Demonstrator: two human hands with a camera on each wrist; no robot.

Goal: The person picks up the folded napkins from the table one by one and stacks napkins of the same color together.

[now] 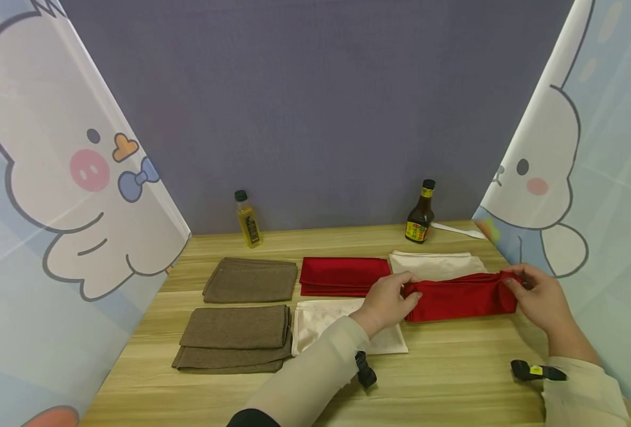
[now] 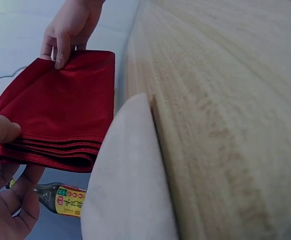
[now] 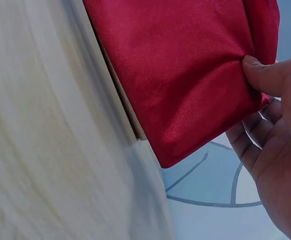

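Note:
A folded red cloth is stretched between both hands at the right side of the table. My left hand pinches its left end, thumb on top and fingers beneath, where stacked layers show in the left wrist view. The right hand pinches the opposite end, its thumb creasing the fabric. Behind the held cloth lies a folded cream cloth, partly covered by it in the head view. Another folded cream cloth lies under the left forearm. A second folded red cloth rests just beyond the left hand.
Two folded brown cloths lie at the left of the table. A yellow oil bottle and a dark sauce bottle stand at the back. Printed side panels and a grey back wall enclose the table.

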